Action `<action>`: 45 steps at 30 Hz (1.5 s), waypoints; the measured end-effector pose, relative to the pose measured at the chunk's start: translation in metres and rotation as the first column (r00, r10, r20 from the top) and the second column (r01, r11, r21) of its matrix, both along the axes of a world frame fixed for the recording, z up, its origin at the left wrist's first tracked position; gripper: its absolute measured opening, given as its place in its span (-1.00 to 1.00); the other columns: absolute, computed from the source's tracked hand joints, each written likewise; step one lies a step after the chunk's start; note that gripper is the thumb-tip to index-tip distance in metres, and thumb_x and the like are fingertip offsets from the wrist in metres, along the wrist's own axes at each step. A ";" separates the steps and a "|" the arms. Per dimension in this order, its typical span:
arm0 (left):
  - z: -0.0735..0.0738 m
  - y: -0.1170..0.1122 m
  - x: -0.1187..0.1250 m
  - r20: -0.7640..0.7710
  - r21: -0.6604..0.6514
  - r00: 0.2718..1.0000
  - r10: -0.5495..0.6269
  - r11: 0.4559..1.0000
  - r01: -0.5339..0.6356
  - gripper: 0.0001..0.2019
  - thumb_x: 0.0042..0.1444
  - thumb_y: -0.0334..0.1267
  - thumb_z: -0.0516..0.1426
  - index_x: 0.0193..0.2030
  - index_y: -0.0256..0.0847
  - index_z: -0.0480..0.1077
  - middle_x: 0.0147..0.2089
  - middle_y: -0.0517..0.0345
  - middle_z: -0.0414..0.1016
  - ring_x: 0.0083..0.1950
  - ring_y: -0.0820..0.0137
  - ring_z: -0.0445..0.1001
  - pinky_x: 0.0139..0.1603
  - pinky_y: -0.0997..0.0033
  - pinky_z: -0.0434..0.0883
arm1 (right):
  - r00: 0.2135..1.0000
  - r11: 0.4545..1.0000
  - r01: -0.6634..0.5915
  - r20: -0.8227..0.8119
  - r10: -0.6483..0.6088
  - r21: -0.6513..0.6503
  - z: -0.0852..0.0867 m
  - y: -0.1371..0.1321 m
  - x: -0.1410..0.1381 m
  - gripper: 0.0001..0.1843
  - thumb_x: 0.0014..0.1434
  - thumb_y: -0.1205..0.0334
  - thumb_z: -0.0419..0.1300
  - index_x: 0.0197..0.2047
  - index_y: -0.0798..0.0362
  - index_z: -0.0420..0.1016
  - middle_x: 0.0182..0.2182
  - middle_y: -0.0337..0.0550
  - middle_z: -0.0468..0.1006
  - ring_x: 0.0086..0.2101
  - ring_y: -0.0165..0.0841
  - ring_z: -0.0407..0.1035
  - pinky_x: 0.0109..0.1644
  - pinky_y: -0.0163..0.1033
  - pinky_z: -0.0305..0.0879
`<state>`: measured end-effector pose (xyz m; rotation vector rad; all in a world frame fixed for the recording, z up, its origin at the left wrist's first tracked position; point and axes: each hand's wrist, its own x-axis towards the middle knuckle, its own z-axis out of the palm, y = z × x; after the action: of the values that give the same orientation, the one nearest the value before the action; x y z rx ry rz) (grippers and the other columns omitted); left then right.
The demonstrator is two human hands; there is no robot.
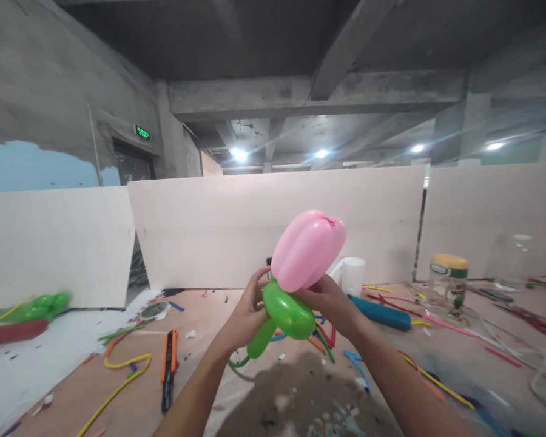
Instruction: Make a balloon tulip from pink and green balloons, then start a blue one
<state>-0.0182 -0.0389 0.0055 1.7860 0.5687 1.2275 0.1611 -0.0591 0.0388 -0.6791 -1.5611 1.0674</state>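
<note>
Both my hands hold a twisted balloon flower in front of me. Its pink bloom (308,247) sits on top and its green bubbles (287,312) hang below, with a green stem end pointing down left. My left hand (249,308) grips the joint between pink and green from the left, fingers curled. My right hand (330,301) closes on the same joint from the right, under the pink bloom.
The wooden table (300,388) is strewn with uninflated balloons. An orange-black cutter (169,368), a blue balloon pump (382,313), a white paper roll (352,275), a yellow-lidded jar (446,283) and a clear bottle (514,261) lie about. Green and red balloons (30,312) rest far left. White partition boards stand behind.
</note>
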 end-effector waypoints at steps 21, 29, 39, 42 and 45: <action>0.015 -0.011 -0.012 -0.026 -0.142 0.997 -0.069 0.988 0.065 -0.37 -0.01 -0.21 0.21 0.21 -0.11 0.10 0.21 -0.11 0.20 0.11 0.14 0.33 0.00 0.19 0.34 | 0.949 0.970 0.143 0.251 -0.190 0.196 -0.031 0.029 -0.003 -0.84 -0.13 0.23 0.27 -0.42 0.12 0.52 -0.54 -0.21 0.48 -0.50 -0.36 0.26 -0.48 -0.32 0.14; 0.015 -0.010 -0.003 -0.151 -0.052 0.983 0.100 0.993 -0.109 -0.07 -0.12 -0.18 0.27 0.31 -0.06 -0.21 0.25 -0.16 0.10 0.06 0.17 0.35 -0.06 0.20 0.39 | 0.961 0.979 0.150 0.214 -0.177 0.140 -0.031 0.033 -0.006 -0.78 -0.11 0.17 0.26 -0.39 0.13 0.48 -0.55 -0.20 0.44 -0.49 -0.38 0.22 -0.49 -0.34 0.11; -0.068 0.044 -0.010 -0.723 0.222 0.528 0.445 0.874 -0.432 -0.52 -0.12 -0.20 0.15 0.01 -0.26 0.38 -0.20 -0.09 0.52 -0.17 0.11 0.46 -0.18 0.24 0.31 | 0.972 0.963 0.233 0.063 -0.227 -0.134 -0.029 0.042 0.016 -0.65 -0.04 -0.02 0.23 -0.40 0.14 0.36 -0.75 -0.45 0.05 -0.69 -0.56 -0.12 -0.63 -0.36 -0.17; -0.055 0.040 -0.011 -0.666 0.242 0.612 0.427 0.899 -0.364 -0.75 -0.05 -0.22 0.08 -0.24 -0.22 0.47 -0.23 -0.01 0.52 -0.22 0.21 0.44 -0.21 0.30 0.31 | 0.980 0.975 0.196 0.034 -0.194 -0.108 -0.033 0.050 0.022 -0.61 -0.03 -0.10 0.21 -0.45 0.09 0.29 -0.74 -0.45 0.03 -0.69 -0.55 -0.11 -0.63 -0.36 -0.18; -0.029 0.028 -0.011 -0.441 0.225 0.806 0.394 0.918 -0.326 -0.75 -0.01 -0.18 0.09 -0.21 -0.22 0.42 -0.16 0.01 0.47 -0.16 0.24 0.40 -0.20 0.33 0.33 | 0.980 0.976 0.188 -0.048 -0.195 -0.113 -0.034 0.055 0.026 -0.57 -0.02 -0.14 0.21 -0.48 0.06 0.22 -0.72 -0.48 -0.05 -0.69 -0.57 -0.18 -0.63 -0.36 -0.24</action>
<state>-0.0290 -0.0107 -0.0230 2.1892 1.1823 1.0801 0.1868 -0.0045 0.0046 -0.8472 -1.3646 1.0228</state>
